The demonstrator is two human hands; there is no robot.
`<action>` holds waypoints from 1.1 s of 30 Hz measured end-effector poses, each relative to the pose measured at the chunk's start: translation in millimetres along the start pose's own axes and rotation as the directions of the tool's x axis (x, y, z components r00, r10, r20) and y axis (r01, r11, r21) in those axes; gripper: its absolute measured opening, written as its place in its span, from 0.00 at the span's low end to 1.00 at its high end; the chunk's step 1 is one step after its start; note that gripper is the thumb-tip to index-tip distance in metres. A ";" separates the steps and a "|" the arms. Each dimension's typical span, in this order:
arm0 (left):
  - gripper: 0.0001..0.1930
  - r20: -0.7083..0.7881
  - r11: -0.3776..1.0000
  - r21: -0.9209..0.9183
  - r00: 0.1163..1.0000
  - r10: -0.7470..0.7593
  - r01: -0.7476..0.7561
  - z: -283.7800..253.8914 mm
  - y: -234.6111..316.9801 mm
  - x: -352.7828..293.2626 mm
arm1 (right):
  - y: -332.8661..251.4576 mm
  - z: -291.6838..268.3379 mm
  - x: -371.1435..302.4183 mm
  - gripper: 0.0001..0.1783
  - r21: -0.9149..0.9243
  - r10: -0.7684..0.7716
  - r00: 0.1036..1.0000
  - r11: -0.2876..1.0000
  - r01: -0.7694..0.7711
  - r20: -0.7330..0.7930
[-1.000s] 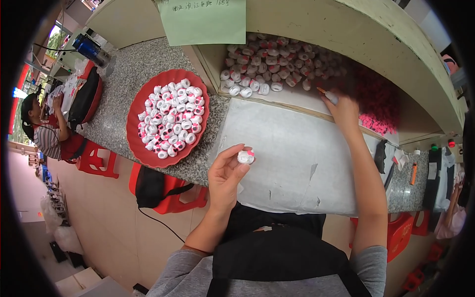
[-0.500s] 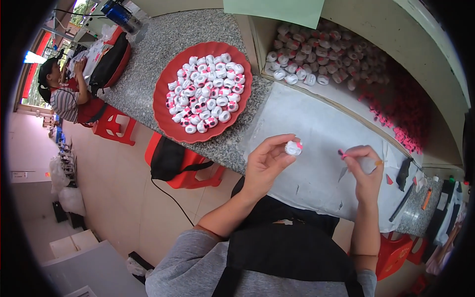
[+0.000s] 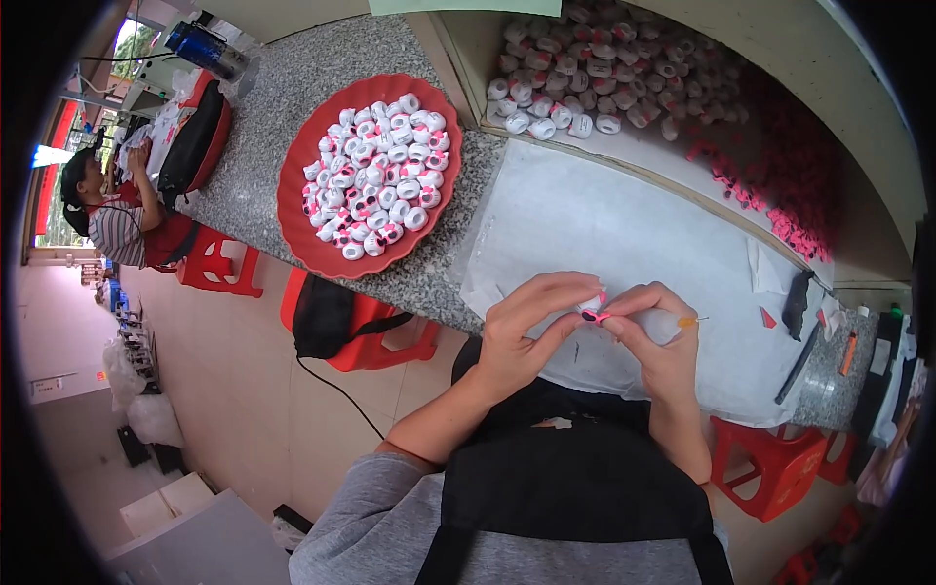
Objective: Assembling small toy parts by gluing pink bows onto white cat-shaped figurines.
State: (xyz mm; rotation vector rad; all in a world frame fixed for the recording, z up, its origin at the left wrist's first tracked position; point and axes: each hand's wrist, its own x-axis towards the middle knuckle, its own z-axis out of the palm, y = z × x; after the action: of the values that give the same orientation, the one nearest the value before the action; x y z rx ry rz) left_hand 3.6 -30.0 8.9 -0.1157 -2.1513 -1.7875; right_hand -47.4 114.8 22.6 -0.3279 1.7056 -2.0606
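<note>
White molded piece (image 3: 591,303) is held above the white sheet (image 3: 585,214) toward the near edge of the granite table (image 3: 336,58), pinched between thumb and fingertips of the left hand (image 3: 517,334). The right hand (image 3: 665,353) brings thumb and forefinger together on a pink-and-black part (image 3: 601,318) that appears to meet the molded piece; a needle-tipped bottle (image 3: 663,326) is tucked among the same fingers, its needle pointing right. With fingertips crowding such small things, a slight twist could knock the two out of line. A loosened pinch could drop one, and it might roll off the near edge. Rolling the right wrist could swing the bare needle into the sheet.
</note>
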 end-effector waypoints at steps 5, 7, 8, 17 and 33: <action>0.15 0.061 0.998 0.021 0.997 0.053 -0.054 -1.9 0.7 0.0 | 3.7 0.1 -1.3 0.04 0.002 -0.015 0.999 1.000 0.016 -0.047; 0.15 0.036 0.996 -0.091 0.999 -0.014 0.017 -0.2 -3.0 -4.9 | 4.7 1.7 -1.5 0.06 -0.110 -0.102 0.994 0.989 0.098 -0.035; 0.16 0.019 0.975 -0.204 0.996 -0.082 0.084 0.6 -4.3 -6.8 | 6.0 3.8 -2.0 0.06 -0.109 -0.101 0.994 0.989 0.096 -0.035; 0.14 0.098 0.759 -0.615 0.976 -0.193 0.212 -2.6 -4.2 -6.6 | 5.8 18.7 -1.1 0.14 0.138 -0.040 0.999 0.990 0.042 -0.018; 0.09 0.100 0.897 -0.430 0.993 -0.065 0.102 3.6 -8.0 -10.4 | 16.6 8.6 -4.4 0.13 0.307 0.024 0.997 0.951 -0.043 0.068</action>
State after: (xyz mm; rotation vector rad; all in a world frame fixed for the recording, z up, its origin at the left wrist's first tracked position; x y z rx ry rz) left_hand 10.4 -26.6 -2.4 -0.2106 -1.7919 -2.3271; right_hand -36.6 107.1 8.7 -0.2584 1.3149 -2.2232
